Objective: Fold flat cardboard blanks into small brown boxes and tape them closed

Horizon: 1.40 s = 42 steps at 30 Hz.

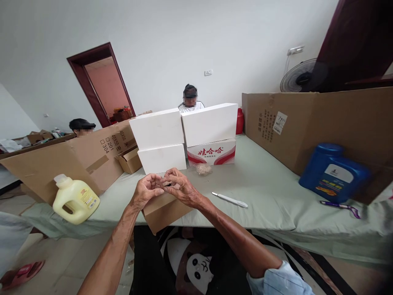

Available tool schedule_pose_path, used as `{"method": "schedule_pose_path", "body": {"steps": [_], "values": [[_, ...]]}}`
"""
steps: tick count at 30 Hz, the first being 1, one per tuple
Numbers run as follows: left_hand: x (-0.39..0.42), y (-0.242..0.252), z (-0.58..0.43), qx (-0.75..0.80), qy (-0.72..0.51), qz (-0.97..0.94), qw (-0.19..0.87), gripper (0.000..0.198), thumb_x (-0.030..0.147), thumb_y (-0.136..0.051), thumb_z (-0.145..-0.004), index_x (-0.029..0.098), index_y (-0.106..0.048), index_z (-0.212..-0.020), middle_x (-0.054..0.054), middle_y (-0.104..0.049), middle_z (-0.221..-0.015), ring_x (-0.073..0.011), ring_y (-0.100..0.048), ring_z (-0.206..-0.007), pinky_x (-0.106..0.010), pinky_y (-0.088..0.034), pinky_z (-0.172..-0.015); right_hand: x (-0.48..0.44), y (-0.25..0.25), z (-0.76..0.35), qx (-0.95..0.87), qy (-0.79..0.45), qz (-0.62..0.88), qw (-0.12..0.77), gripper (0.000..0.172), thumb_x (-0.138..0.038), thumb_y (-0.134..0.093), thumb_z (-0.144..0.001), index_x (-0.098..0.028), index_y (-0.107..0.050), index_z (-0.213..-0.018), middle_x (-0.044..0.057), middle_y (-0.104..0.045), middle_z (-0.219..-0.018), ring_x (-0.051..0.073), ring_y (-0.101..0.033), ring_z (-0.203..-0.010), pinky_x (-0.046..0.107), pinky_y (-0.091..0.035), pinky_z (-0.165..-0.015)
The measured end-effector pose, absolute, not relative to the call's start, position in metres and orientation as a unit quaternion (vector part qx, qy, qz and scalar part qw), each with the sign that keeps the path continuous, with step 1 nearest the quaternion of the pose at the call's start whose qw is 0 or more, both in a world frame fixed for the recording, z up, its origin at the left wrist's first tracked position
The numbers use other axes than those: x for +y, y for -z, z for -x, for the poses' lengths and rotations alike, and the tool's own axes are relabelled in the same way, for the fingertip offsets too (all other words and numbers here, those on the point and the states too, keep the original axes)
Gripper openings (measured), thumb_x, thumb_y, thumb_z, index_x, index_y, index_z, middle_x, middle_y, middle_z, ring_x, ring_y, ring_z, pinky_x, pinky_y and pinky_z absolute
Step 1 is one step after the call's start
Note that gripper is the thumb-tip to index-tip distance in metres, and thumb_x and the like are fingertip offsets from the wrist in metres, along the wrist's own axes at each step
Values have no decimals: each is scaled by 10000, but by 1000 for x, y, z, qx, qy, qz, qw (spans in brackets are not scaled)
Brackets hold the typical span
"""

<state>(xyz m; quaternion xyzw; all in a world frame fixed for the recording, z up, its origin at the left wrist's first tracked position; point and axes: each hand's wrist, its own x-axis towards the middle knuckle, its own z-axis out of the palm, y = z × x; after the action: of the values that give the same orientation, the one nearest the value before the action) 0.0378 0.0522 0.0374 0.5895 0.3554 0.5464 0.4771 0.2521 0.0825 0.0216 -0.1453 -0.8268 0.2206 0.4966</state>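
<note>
Over a small brown cardboard box [166,213] at the table's near edge, my left hand [147,190] and my right hand [181,189] meet fingertip to fingertip. Both are curled in a pinch. A tiny dark bit shows between them, too small to name, and the fingers hide most of what they may hold. To the right of my right hand lies a white-handled scalpel [230,200], blade pointing left. Beyond the hands is a small clear plastic bag [203,169] with pale contents that I cannot make out.
White boxes [158,131] stand stacked across the table, a red-printed carton [211,151] among them. Left are a yellow jug [78,200] and cardboard panels [92,159]. Right are a blue jug [334,174], a purple-handled tool [340,207] and a large carton [276,127]. Two people sit beyond.
</note>
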Motion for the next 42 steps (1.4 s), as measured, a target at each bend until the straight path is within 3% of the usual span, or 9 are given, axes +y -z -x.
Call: {"method": "schedule_pose_path", "body": {"steps": [4, 13, 16, 19, 24, 30, 34, 42], "values": [[52, -38, -38, 356, -530, -598, 485, 569, 328, -1077, -563, 158, -756, -1001, -63, -774, -901, -188, -728, -820, -285, -589, -764, 81, -26, -256, -849, -156, 150, 482, 85, -193, -701, -1057, -232, -775, -1074, 77, -636, -1221, 199, -655, -1140, 358, -585, -970], [52, -37, -34, 349, -512, -611, 492, 592, 394, -1098, -513, 158, -771, -947, -40, -732, -845, -162, -658, -748, -258, -527, -687, 66, -21, -257, -843, -73, 146, 512, 120, -159, -707, -1046, -242, -792, -1055, 83, -688, -1220, 203, -649, -1105, 348, -579, -944], [52, -38, -34, 346, -513, -610, 495, 701, 554, -1091, -495, 141, -790, -975, -60, -740, -853, -173, -661, -766, -275, -540, -723, 63, -18, -255, -839, -62, 143, 522, 122, -182, -687, -1066, -246, -790, -1080, 85, -706, -1183, 205, -662, -1086, 334, -578, -889], [52, -38, -34, 348, -519, -607, 491, 713, 711, -1007, -592, 135, -790, -952, -62, -737, -839, -163, -650, -768, -267, -531, -740, 63, -17, -254, -830, -39, 128, 542, 122, -191, -673, -1074, -247, -782, -1085, 87, -716, -1158, 203, -666, -1047, 327, -569, -853], [52, -35, -34, 377, -510, -600, 488, 482, 538, -1001, -704, 154, -763, -873, 11, -665, -687, -94, -518, -582, -216, -417, -577, 60, -15, -251, -833, -15, 150, 533, 128, -187, -675, -1063, -261, -770, -1017, 77, -721, -1170, 201, -653, -1023, 336, -563, -868], [54, -33, -37, 393, -515, -591, 480, 450, 496, -1001, -687, 150, -728, -778, 30, -620, -629, -77, -463, -544, -207, -357, -537, 54, -12, -247, -823, 2, 168, 542, 125, -193, -692, -1053, -266, -780, -1003, 82, -738, -1273, 227, -633, -1107, 368, -558, -898], [53, -36, -39, 392, -521, -586, 481, 499, 535, -1010, -649, 145, -723, -767, 29, -616, -628, -77, -464, -552, -206, -358, -541, 51, -15, -245, -814, -6, 138, 565, 163, -203, -643, -1087, -252, -779, -1011, 96, -756, -1265, 229, -657, -1134, 413, -552, -976], [52, -35, -39, 383, -525, -577, 495, 488, 507, -1037, -652, 135, -757, -797, -7, -694, -694, -107, -587, -609, -215, -463, -591, 46, -14, -239, -792, -76, 115, 595, 177, -214, -635, -1090, -252, -775, -989, 55, -822, -1029, 206, -715, -1000, 381, -555, -939]]}}
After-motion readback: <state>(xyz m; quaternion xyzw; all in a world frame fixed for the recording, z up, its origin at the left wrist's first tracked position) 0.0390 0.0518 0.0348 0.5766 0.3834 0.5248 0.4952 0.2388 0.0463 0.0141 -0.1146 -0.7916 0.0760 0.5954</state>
